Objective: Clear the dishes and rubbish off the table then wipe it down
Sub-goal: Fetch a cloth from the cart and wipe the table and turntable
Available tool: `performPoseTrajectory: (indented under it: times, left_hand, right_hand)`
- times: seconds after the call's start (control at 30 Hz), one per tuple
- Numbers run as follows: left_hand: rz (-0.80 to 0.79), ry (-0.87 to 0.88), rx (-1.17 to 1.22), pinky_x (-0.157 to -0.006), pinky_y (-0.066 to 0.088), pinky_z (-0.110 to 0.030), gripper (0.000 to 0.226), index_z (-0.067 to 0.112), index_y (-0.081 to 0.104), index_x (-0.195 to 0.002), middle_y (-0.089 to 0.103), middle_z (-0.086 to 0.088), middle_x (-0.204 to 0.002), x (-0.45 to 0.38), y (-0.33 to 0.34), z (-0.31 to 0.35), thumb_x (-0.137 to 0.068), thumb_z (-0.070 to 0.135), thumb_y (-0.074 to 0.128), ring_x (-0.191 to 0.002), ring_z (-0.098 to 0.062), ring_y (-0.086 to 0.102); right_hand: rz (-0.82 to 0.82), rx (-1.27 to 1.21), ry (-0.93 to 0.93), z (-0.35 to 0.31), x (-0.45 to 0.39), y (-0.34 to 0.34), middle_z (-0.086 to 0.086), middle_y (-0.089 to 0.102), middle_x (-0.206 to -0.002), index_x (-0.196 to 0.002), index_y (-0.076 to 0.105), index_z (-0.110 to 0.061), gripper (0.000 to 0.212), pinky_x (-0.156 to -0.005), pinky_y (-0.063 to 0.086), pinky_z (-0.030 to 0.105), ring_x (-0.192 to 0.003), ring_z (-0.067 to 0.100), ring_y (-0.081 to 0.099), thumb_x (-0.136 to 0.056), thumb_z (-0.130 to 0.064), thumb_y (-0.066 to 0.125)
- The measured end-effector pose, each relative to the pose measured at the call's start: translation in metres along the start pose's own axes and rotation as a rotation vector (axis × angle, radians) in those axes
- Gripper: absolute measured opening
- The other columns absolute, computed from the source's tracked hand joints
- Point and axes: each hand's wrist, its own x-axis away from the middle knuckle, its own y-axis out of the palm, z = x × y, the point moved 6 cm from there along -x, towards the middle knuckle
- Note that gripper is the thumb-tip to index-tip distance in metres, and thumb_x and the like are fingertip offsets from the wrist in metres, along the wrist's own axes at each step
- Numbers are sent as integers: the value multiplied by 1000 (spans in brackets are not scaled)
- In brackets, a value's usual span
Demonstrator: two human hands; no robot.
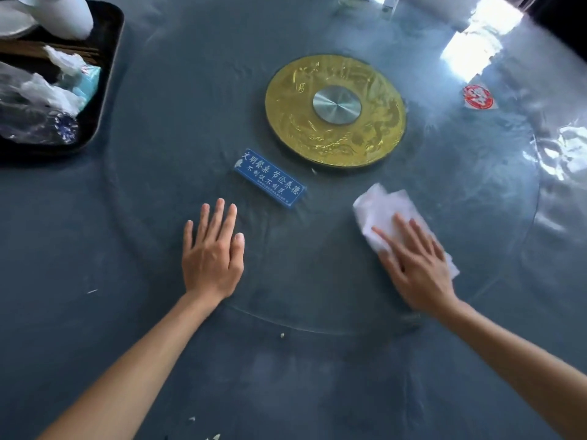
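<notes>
Far-left tray [108, 90] cut off; contents blurred, possibly wrappers. Two hands: left hand [212, 255] flat, fingers spread; right hand [416, 265] flat, pressing one white cloth [381, 211].

Daylight comes from my upper right, throwing white glare [476, 42] across the glass turntable [476, 185]. My right hand [416, 265] blurs slightly. The wide lens bends the edges, and the tray corner [108, 90] stays dim.

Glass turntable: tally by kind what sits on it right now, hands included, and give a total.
Hands: 2, left hand flat on the glass, right hand pressing the cloth
White cloth: 1
Blue sign: 1
Gold centre disc: 1
Red sticker: 1
Total: 6
</notes>
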Motion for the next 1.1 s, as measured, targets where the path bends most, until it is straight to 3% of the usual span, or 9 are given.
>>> performPoseTrajectory:
  times: [0.2, 0.33, 0.43, 0.53, 0.67, 0.8, 0.9, 1.0, 1.1]
  left_hand:
    - [38, -11, 99, -125, 8, -44, 58, 25, 38, -153, 26, 10, -163, 4, 1, 7, -100, 40, 20, -154, -12, 12]
    - [80, -9, 207, -124, 12, -44, 63, 18, 36, -154, 26, 5, -164, 7, -2, 7, -100, 45, 19, -153, -11, 15]
    - [167, -38, 449, -123, 18, -44, 72, 10, 23, -157, 19, -2, -166, 6, -11, -4, -97, 51, 27, -153, -12, 18]
    - [203, -136, 709, -121, 23, -45, 80, 16, 16, -159, 18, 1, -166, 1, -21, -19, -92, 56, 31, -152, -11, 20]
    - [12, -32, 572, -124, 5, -49, 72, 22, 36, -154, 23, -1, -165, -11, -28, -13, -92, 58, 22, -153, -14, 17]
    - [-206, 119, 65, -124, 2, -46, 61, 27, 28, -157, 7, 1, -168, -8, -13, -2, -100, 50, 34, -155, -18, 1]
    - [-200, 114, -25, -125, 4, -45, 65, 19, 16, -160, 2, -4, -168, 4, -8, 11, -102, 41, 38, -155, -21, -3]
    - [-198, 128, -12, -124, 5, -45, 65, 19, 18, -159, 3, -4, -168, 15, 5, 47, -100, 41, 34, -155, -22, -2]
    - [-204, 81, -36, -124, 0, -46, 70, 20, 8, -160, -1, 2, -168, 29, 23, 74, -97, 47, 23, -155, -18, -5]
  right_hand:
    - [43, -137, 511, -6, -155, -10, 1, -4, -172, -155, 9, -57, 55, -126, -3, 49, -157, 29, -5, -101, -59, 13]
    - [-81, -55, 53, -123, -182, 14, 1, 1, -172, -153, 13, -60, 51, -126, -1, 50, -157, 29, -1, -102, -62, 13]
    - [-122, 41, -341, -187, -119, 34, -1, 14, -170, -151, 27, -60, 46, -124, 12, 49, -157, 27, 11, -105, -56, 27]
    - [-119, -42, -609, -199, -22, 44, 0, 25, -168, -145, 44, -54, 41, -122, 20, 49, -156, 29, 19, -105, -51, 39]
    - [-229, -55, -806, -179, 62, 47, -4, 24, -168, -144, 49, -50, 39, -120, 24, 55, -156, 29, 17, -107, -43, 40]
    - [-140, -148, -519, -103, 50, 12, 0, 41, -160, -144, 55, -38, 39, -117, 31, 51, -151, 30, 32, -107, -33, 41]
    - [-11, -152, -251, -29, 21, -10, 6, 50, -154, -142, 57, -30, 39, -116, 32, 53, -148, 33, 37, -106, -19, 45]
    - [8, -157, 111, 17, -19, -16, 4, 32, -165, -147, 44, -48, 40, -123, 19, 52, -154, 30, 21, -109, -37, 39]
    - [-59, -77, 251, 8, -55, -7, -3, 4, -172, -151, 19, -63, 46, -125, 1, 51, -158, 24, -2, -104, -59, 21]
